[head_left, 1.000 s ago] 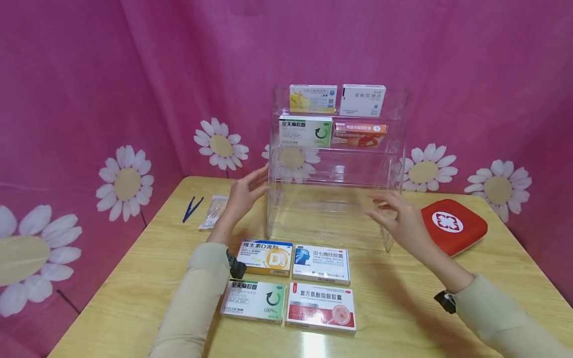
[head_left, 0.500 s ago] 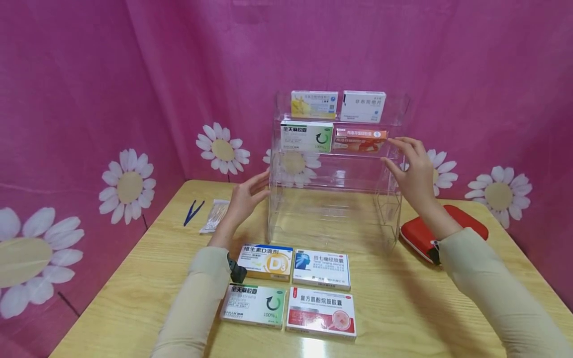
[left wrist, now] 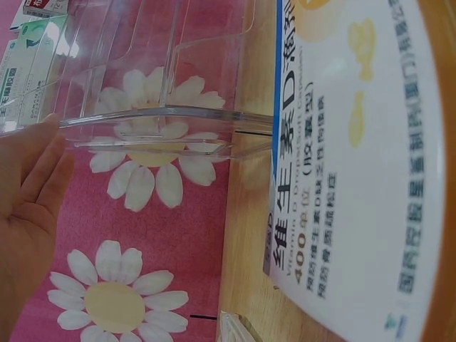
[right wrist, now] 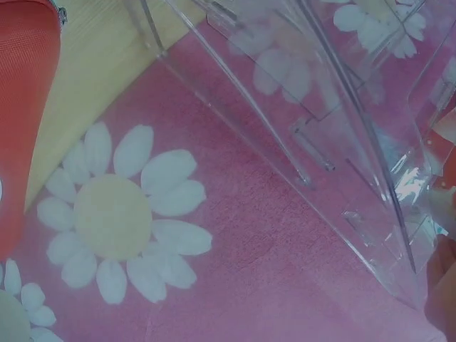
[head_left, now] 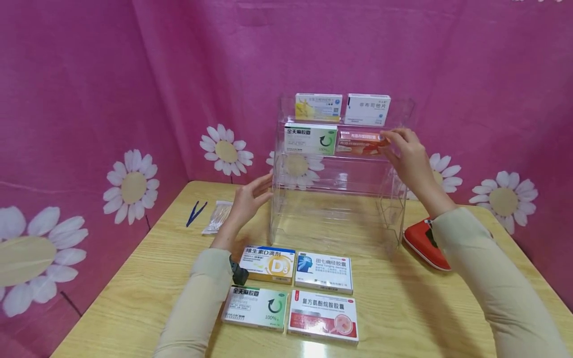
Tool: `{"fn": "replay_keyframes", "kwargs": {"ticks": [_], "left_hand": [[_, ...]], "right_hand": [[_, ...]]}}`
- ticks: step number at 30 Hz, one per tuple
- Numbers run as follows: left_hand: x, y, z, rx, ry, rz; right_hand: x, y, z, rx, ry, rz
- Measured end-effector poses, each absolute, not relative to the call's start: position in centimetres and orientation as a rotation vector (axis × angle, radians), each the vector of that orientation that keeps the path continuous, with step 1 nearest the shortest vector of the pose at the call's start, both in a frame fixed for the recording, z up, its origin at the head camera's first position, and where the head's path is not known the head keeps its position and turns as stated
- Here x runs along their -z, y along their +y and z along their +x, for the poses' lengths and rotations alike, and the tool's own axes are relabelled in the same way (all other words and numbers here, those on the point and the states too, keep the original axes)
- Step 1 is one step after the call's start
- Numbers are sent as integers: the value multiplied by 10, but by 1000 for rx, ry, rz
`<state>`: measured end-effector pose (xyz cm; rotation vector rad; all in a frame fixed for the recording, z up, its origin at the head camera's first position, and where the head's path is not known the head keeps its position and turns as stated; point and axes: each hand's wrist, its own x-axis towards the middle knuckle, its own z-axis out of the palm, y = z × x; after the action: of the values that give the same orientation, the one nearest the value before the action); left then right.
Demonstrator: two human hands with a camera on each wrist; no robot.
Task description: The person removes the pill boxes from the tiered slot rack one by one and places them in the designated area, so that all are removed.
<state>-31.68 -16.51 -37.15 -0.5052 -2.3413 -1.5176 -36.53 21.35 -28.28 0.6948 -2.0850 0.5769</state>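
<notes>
A clear plastic stepped rack [head_left: 331,190] stands on the table, with two rows of medicine boxes on its upper tiers. My right hand [head_left: 409,156] pinches the right end of an orange-red medicine box [head_left: 358,145] on the second tier. Left of that box is a green-and-white box [head_left: 310,140]. A yellow-and-white box [head_left: 318,107] and a white box [head_left: 368,109] stand on the top tier. My left hand [head_left: 248,201] has its fingers extended, fingertips at the rack's left side; the left wrist view shows them along the clear edge.
In front of the rack lie a vitamin D box [head_left: 267,263], a blue-and-white box [head_left: 323,272], a green-and-white box [head_left: 255,308] and a red-and-white box [head_left: 323,315]. Blue tweezers [head_left: 196,214] and a cotton swab bag [head_left: 218,217] lie left, a red case [head_left: 425,243] right.
My right hand has risen from beside the rack's lower right to the orange-red box and now pinches its end. The left hand stays at the rack's side.
</notes>
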Motion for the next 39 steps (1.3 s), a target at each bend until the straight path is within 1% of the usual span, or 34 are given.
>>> {"fn": "replay_keyframes", "kwargs": {"ticks": [14,25,31,39], "left_hand": [[370,-162,-316,1519,-2337,-523],[371,-162,-317,1518,-2340,-530],[370,-162,-317,1521,-2346,-519],[371,-164,-317,1510,-2357,-499]], "right_hand": [[271,208,-367,-626,-1984,689],[262,211,-347,-719,-1901,557],[273,220,-327,-781,-1872,515],[301,236,-298,-762,-1922,621]]}}
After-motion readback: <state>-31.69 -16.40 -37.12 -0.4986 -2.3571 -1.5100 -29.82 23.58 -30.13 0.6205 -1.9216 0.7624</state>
